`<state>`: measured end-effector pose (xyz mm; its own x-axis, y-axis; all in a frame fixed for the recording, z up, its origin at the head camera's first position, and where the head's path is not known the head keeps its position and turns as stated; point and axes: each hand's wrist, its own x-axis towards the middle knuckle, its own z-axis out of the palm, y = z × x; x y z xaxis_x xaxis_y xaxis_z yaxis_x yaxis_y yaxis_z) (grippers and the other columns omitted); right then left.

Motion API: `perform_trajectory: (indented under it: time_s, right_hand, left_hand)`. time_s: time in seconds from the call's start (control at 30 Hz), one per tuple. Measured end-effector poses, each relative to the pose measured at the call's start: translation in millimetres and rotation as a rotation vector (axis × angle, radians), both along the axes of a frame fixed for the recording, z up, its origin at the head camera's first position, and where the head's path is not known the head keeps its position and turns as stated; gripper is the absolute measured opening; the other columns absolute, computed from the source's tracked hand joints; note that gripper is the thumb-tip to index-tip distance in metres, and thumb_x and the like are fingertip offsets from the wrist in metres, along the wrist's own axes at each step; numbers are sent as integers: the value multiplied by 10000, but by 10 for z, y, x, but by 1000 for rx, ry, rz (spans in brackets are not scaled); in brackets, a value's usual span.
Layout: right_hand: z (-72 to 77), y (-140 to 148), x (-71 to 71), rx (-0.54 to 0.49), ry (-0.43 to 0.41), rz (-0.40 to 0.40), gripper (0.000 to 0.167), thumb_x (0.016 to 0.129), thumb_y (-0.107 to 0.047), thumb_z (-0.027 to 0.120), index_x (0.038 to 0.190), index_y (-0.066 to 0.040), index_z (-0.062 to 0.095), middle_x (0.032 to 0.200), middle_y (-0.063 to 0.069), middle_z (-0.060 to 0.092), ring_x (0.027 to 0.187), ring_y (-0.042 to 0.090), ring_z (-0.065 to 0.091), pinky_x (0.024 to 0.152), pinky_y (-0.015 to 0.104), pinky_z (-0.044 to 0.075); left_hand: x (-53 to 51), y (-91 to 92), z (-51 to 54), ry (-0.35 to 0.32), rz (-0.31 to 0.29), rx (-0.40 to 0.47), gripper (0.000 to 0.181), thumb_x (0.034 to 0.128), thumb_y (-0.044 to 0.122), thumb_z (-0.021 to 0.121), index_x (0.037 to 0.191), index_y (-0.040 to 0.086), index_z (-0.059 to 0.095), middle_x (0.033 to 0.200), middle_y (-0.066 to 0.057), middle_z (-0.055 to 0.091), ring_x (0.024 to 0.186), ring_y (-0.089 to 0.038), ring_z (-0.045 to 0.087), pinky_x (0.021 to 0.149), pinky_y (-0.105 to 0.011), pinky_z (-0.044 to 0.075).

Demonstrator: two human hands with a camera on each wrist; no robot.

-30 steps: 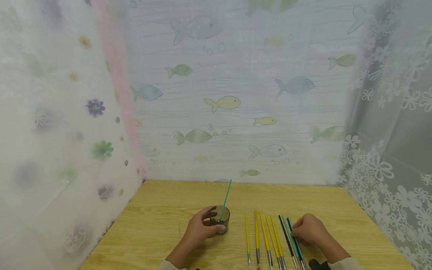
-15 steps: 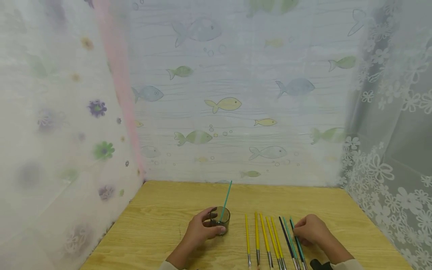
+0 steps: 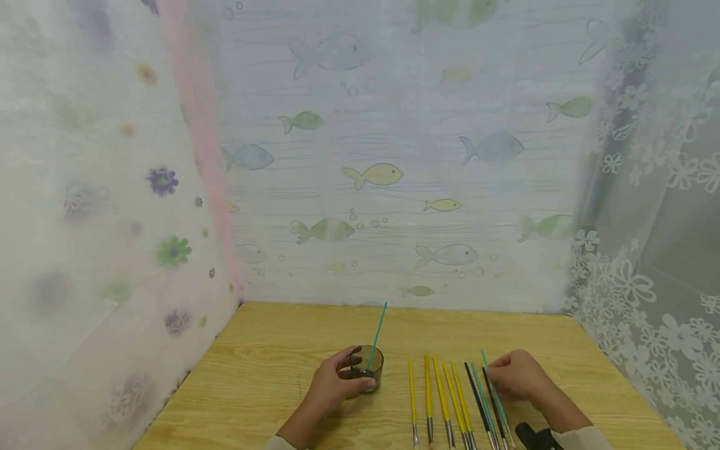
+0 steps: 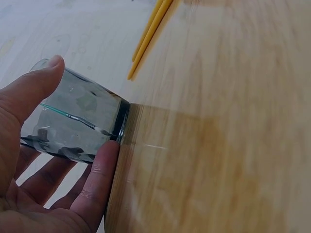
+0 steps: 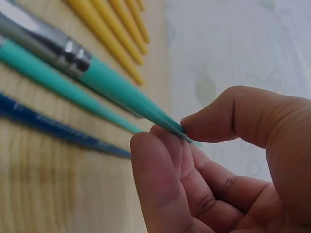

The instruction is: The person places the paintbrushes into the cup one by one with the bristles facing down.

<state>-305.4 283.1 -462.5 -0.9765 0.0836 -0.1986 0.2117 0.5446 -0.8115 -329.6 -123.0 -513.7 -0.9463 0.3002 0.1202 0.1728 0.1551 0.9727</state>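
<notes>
My left hand (image 3: 332, 381) grips a smoky glass tumbler (image 4: 82, 114) standing on the wooden table. One slim teal paintbrush (image 3: 378, 331) leans inside the tumbler, bristles down. Over on the right, my right hand (image 3: 520, 375) pinches the handle of another teal paintbrush (image 5: 121, 94) between thumb and fingers, its silver ferrule pointing away from the hand. Beside it lie a dark-handled paintbrush (image 3: 495, 400), a further teal paintbrush (image 5: 63, 85) and a navy paintbrush (image 3: 475, 394). The bristles of the pinched brush are hard to make out.
Several yellow paintbrushes (image 3: 440, 390) lie in a row on the table (image 3: 281, 331) between the hands, handles pointing away. A fish-patterned sheet (image 3: 371, 250) hangs behind the table's far edge. Flowered curtains (image 3: 174, 250) close off the sides.
My right hand has shifted slightly up, and the teal paintbrush in it now stands out from the dark one, its handle end farther forward. The left hand and tumbler have stayed put.
</notes>
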Motion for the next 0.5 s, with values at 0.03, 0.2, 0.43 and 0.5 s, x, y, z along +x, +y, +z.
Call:
perform_trajectory:
  time_s: [0.03, 0.2, 0.43, 0.5]
  right_hand:
    - [9, -4, -7, -19, 2, -1, 398, 940, -136, 676, 1242, 123, 665, 1048, 165, 709, 817, 216, 708, 692, 402, 643]
    - [61, -30, -49, -106, 2, 14, 467, 958, -138, 630, 1321, 153, 590, 1173, 239, 680, 936, 248, 723, 756, 433, 650]
    - [152, -68, -81, -200, 8, 18, 512, 962, -143, 640, 1381, 134, 542, 1178, 210, 680, 932, 233, 698, 774, 413, 645]
    - [180, -84, -83, -234, 15, 19, 532, 961, -143, 655, 1399, 129, 525, 1159, 196, 689, 926, 242, 705, 779, 411, 646]
  left_hand:
    - [0, -1, 2, 0, 0, 1, 900, 807, 302, 918, 1561, 117, 463, 1475, -231, 559, 1283, -435, 615, 828, -391, 649]
    - [-1, -2, 8, 8, 2, -3, 887, 811, 298, 915, 1558, 120, 469, 1474, -233, 561, 1277, -438, 618, 832, -396, 648]
    - [5, -10, -3, 17, 3, -25, 873, 820, 321, 907, 1557, 145, 475, 1469, -235, 562, 1269, -446, 619, 839, -406, 646]
    - [8, -12, -4, 16, 0, -27, 871, 822, 328, 904, 1558, 151, 474, 1471, -235, 558, 1272, -450, 616, 839, -415, 647]
